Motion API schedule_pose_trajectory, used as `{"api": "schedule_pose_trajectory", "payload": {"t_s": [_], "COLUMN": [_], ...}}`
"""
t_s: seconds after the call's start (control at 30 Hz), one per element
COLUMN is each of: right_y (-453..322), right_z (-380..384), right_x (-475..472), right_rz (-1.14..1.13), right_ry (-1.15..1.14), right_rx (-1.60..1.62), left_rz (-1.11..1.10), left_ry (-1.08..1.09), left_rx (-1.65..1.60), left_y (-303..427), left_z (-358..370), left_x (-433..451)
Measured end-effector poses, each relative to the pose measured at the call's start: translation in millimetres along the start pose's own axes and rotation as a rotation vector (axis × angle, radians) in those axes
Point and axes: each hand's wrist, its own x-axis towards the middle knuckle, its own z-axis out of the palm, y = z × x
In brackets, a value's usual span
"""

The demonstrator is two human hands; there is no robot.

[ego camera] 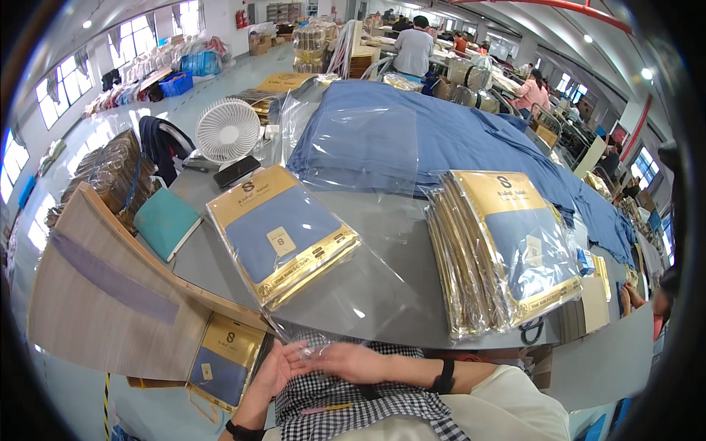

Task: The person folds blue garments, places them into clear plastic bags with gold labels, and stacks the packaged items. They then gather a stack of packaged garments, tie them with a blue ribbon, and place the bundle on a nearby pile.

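My left hand [279, 366] is at the table's near edge with its palm turned up and fingers spread, beside clear plastic film. My right hand [353, 362] pinches the near end of a clear plastic sleeve [380, 286], which stretches back across the grey table. Above my hands lies a small stack of gold-and-blue fabric packages [265, 220], the top one with a cream tag. To the right leans a thicker stack of similar plastic-wrapped packages [529, 248]. Another clear bag [364, 143] rests on a large pile of blue fabric [441, 127].
A white fan [228, 131], a black phone [236, 171] and a teal notebook [167, 223] are at the left. A wooden panel [127, 281] borders that side, with a package [223, 361] below. Scissor handles [531, 331] lie near the right front edge. A co-worker's hands [629, 295] are at far right.
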Motion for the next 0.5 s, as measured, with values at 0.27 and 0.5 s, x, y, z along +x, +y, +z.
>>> {"api": "schedule_pose_trajectory", "payload": {"t_s": [0.27,0.5], "right_y": [-23,-35], "right_z": [-17,-11], "right_x": [23,35], "right_rz": [-0.027,-0.046], "right_ry": [-0.044,-0.125], "right_rx": [-0.097,-0.207], "left_rz": [-0.006,0.005], "left_ry": [0.098,0.075], "left_rx": [0.278,0.173], "left_y": [12,19], "left_z": [28,32], "left_x": [-8,-15]}}
